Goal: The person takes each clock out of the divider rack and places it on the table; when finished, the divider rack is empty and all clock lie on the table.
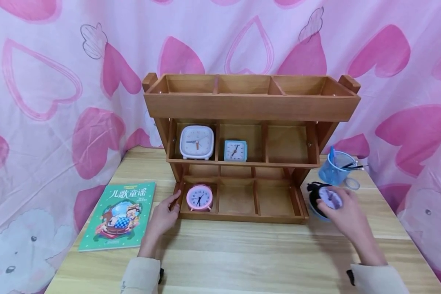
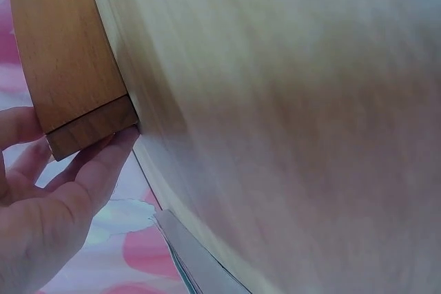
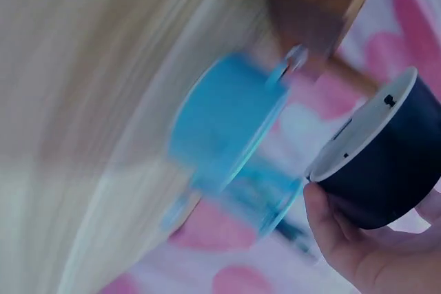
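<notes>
Well, from where I stand, the right hand has a dark round-sided object pinched between thumb and fingers, off the right end of the wooden shelf; the palm covers part of it, the right wrist view cuts off its edge, and I can't tell what it is. A blue tub beside it is smeared by blur there, and from the head it is mostly hidden under hand and object. Behind it, a pen cup holds thin sticks I can't make out. The left hand grips the shelf's lower left end, thumb and fingers on opposite sides, some fingertips lost behind the wood. The pink clock sits in the bottom left compartment; the top tier's floor is mostly hidden by its front board.
</notes>
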### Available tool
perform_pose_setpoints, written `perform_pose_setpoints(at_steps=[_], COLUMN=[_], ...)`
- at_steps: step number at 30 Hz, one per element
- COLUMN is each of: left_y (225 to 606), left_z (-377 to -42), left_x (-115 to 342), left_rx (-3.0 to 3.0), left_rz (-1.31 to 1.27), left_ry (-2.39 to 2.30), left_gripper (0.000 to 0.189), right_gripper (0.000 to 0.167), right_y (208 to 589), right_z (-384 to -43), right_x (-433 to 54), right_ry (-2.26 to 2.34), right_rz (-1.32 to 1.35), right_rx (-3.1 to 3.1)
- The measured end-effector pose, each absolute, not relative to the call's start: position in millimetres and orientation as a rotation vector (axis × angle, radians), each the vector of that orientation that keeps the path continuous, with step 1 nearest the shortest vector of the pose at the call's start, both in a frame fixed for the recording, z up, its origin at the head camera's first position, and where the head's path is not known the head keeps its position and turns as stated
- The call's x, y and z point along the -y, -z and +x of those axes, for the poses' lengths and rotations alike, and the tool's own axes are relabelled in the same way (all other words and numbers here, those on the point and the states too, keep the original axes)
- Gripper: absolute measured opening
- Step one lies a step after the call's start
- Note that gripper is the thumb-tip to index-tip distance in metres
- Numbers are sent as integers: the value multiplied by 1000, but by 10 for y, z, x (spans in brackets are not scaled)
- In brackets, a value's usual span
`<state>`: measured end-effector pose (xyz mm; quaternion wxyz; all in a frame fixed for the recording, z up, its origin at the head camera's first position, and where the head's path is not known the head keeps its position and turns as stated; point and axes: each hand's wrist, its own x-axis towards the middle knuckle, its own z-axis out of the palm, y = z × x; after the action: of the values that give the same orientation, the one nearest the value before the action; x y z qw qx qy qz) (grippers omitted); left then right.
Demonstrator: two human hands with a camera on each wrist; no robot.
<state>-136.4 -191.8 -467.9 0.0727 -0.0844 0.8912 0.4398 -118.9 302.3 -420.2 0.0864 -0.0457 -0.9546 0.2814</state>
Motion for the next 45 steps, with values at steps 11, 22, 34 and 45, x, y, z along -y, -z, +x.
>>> perform_pose_setpoints(at_steps=[11,22,34,45], left_y=[4700,4744,4736,4725], left_z=[-1378,-1424,-1411,-1395], left_x=[1965,1932,1960,1968], left_rx=[-2666,-2689,-2699,-2688], left_rz=[-271,-232,-221,-249], left_ry=[-1333,-1307,-1271,-1293], left_gripper=[50,49,49,49], right_gripper=[68,68,58,38], right_y=[4464,4783,4572,4249], right_z=[-1288,-1262,-1195,-1175], right_x=[-3846,-4231,-3946,-2714], right_ry=[-748,-702,-713,-858], right_rz=[-290,-235,-215,94], right_rx=[2806,2976,2893,2660])
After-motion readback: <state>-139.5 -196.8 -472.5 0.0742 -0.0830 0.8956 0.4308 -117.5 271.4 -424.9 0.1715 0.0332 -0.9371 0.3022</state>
